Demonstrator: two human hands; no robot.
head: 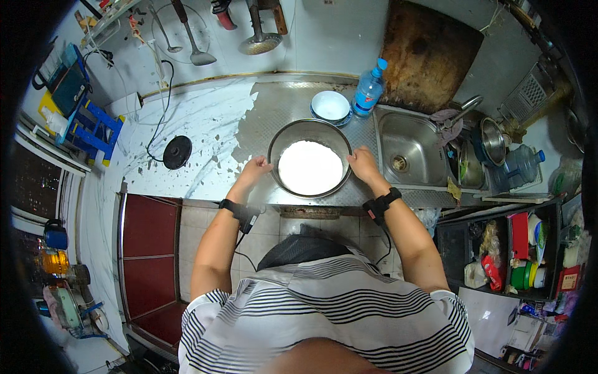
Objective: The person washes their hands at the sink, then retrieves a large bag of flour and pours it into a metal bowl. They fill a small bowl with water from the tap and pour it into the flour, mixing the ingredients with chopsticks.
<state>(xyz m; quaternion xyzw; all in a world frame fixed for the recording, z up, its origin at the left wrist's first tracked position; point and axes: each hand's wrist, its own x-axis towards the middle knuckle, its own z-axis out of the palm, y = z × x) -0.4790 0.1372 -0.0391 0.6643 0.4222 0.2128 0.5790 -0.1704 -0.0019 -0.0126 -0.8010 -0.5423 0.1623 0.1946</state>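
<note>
A wide stainless-steel bowl (310,128) is on the metal worktop right before me. White powder (310,168), perhaps flour, covers its bottom and looks overexposed. My left hand (256,169) grips the bowl's rim at the left side, fingers curled. On the opposite side my right hand (363,163) pinches the rim in the same way. Both wrists carry black straps with small cabled devices. Just behind the bowl stands a white bowl (331,105) on top of a blue-patterned dish (345,120).
Right of the bowl is a steel sink (413,145) with a faucet (467,106). A blue pump bottle (368,91) and a large wooden cutting board (427,56) stand at the wall. To the left lie a black round lid-like disc (177,152) and a dark cable (169,98).
</note>
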